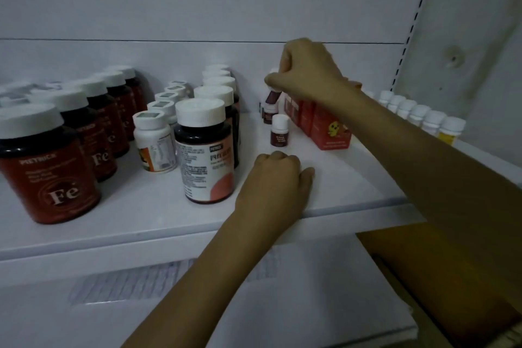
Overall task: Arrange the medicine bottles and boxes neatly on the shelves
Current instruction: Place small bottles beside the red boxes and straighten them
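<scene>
White shelf (339, 178) lay under the right hand (308, 73) — its grip pinched a small brown bottle (272, 96) by the cap, above the matching bottles (279, 130); a straight, upright lowering seemed best. Left hand (276, 178) rested curled, seemingly empty.

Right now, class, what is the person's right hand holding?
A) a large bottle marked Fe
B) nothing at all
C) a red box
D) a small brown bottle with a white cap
D: the right hand pinches the small brown bottle at its top, holding it tilted near the back of the shelf, while the red boxes stand on the shelf beside it.
</scene>
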Demonstrator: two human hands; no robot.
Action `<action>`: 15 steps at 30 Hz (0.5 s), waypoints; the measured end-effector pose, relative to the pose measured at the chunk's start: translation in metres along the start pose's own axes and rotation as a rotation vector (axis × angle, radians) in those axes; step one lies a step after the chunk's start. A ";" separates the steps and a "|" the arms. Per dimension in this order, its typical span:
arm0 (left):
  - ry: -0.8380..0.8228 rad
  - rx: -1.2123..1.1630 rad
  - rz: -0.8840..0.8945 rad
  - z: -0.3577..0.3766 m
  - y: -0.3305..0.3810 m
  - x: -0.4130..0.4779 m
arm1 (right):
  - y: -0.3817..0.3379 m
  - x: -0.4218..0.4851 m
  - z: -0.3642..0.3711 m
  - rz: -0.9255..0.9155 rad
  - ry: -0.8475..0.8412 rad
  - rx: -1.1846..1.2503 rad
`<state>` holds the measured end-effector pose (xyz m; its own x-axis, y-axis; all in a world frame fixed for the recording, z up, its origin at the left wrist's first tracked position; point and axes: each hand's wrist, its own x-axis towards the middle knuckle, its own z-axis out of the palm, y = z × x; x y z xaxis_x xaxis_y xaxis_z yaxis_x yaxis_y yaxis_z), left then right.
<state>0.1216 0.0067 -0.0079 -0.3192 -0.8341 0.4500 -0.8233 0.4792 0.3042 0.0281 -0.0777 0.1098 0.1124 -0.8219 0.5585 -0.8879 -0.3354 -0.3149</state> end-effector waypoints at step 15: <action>0.011 -0.479 -0.108 -0.020 0.016 -0.007 | 0.091 -0.123 -0.013 0.170 -0.398 1.011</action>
<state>0.1207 0.0259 0.0105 -0.2367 -0.8840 0.4032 -0.5423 0.4645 0.7001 -0.0718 -0.0015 0.0226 0.3201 -0.9220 0.2179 -0.1510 -0.2768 -0.9490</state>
